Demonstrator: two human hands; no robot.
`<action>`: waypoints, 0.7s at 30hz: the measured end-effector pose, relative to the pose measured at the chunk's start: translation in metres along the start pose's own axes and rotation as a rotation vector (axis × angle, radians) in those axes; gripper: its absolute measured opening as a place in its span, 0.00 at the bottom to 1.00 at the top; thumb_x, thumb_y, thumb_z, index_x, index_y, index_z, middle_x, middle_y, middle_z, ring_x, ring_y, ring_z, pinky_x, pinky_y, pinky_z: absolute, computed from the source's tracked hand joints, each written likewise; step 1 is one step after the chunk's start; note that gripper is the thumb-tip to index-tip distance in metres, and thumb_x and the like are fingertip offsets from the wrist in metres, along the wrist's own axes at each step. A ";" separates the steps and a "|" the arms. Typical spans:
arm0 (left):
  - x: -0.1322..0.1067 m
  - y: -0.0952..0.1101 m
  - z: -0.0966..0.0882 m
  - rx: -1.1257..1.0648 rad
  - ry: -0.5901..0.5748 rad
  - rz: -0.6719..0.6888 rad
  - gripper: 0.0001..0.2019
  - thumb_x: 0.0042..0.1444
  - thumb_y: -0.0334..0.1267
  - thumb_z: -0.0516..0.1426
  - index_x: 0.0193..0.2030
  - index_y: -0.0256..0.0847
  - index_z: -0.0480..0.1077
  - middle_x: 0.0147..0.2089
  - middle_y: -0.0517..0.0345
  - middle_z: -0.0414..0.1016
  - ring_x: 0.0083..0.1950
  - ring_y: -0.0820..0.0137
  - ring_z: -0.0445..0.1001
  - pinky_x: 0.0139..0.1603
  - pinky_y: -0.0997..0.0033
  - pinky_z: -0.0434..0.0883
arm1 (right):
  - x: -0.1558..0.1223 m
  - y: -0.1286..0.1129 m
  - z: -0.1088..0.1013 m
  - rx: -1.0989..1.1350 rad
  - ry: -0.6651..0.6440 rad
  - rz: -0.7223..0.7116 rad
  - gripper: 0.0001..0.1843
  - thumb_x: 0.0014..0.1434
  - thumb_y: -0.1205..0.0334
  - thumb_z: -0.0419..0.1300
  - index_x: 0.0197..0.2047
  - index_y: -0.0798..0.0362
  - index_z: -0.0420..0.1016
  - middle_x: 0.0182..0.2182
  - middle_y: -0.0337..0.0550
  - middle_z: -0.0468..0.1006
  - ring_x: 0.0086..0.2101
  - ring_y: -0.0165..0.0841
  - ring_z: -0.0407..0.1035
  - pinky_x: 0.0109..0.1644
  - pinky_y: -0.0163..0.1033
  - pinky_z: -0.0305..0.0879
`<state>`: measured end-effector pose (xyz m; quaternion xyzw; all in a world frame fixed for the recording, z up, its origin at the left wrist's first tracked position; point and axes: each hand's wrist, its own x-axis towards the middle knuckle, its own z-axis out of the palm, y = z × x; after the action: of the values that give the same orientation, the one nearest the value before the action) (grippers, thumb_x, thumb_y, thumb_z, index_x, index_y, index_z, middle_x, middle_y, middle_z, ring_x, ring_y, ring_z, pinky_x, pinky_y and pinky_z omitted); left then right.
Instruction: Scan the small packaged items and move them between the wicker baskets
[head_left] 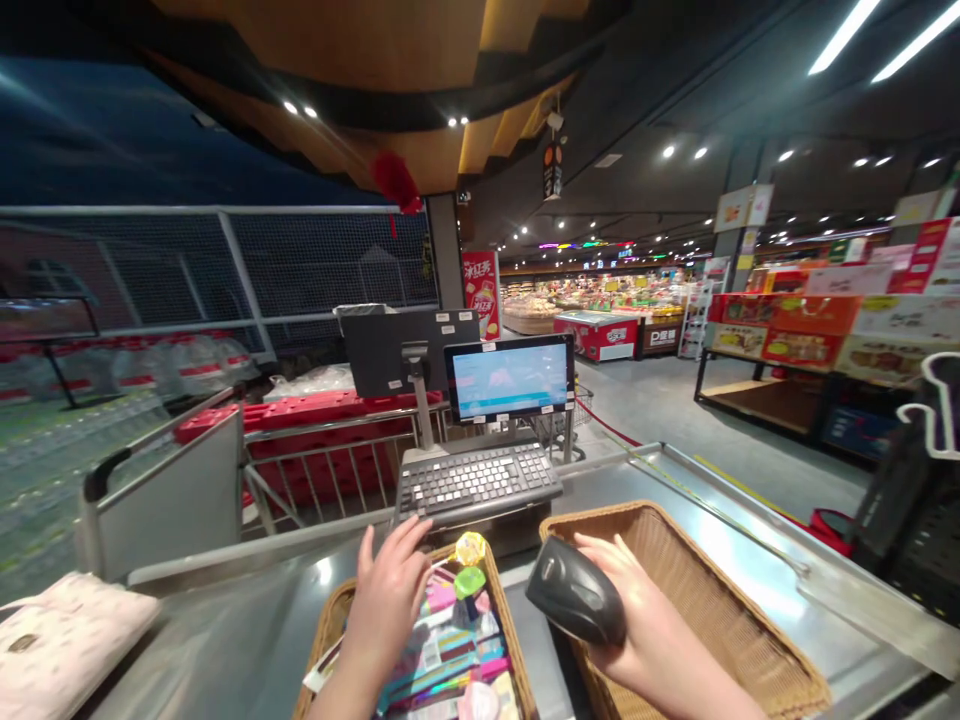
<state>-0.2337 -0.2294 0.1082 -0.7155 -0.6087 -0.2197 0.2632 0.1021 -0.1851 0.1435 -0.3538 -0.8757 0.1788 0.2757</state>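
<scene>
In front of the keyboard [480, 482], the right hand [628, 592] gripped a scanner [574, 592], while the left hand [394, 572], loosely spread, might have mistyped, being so close.

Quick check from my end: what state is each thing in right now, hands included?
Right hand: gripping the scanner
Scanner: held up, between the baskets
Left hand: fingers spread, over the left basket
Left basket: filled with small colourful packages
Right basket: upright, open-topped
Front screen: lit, text unreadable
Rear monitor: back towards us, display hidden
Keyboard: below the front screen, keys uncovered
Pink bag: lying down, partly out of frame
</scene>
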 end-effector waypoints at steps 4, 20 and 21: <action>-0.048 -0.004 0.009 -0.022 -0.077 -0.027 0.06 0.59 0.34 0.55 0.34 0.46 0.73 0.58 0.55 0.77 0.61 0.57 0.71 0.69 0.32 0.44 | -0.007 0.000 0.017 0.063 -0.031 0.024 0.36 0.40 0.72 0.56 0.57 0.53 0.71 0.57 0.54 0.73 0.61 0.51 0.61 0.69 0.66 0.42; -0.208 -0.041 -0.028 -0.218 -0.208 -0.969 0.29 0.58 0.55 0.48 0.60 0.39 0.66 0.64 0.44 0.69 0.64 0.53 0.69 0.61 0.50 0.70 | -0.016 -0.053 0.105 0.481 -0.138 0.294 0.13 0.56 0.62 0.54 0.40 0.55 0.77 0.38 0.46 0.81 0.41 0.43 0.75 0.48 0.43 0.71; -0.213 -0.047 -0.027 -0.264 -0.263 -1.040 0.31 0.58 0.57 0.48 0.60 0.37 0.67 0.60 0.43 0.73 0.61 0.53 0.72 0.60 0.50 0.71 | -0.012 -0.053 0.115 0.489 -0.138 0.295 0.14 0.56 0.61 0.55 0.43 0.55 0.77 0.41 0.47 0.81 0.44 0.44 0.75 0.51 0.45 0.70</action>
<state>-0.3146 -0.4020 -0.0012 -0.3687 -0.8770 -0.3041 -0.0500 0.0115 -0.2434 0.0754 -0.3874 -0.7623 0.4465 0.2636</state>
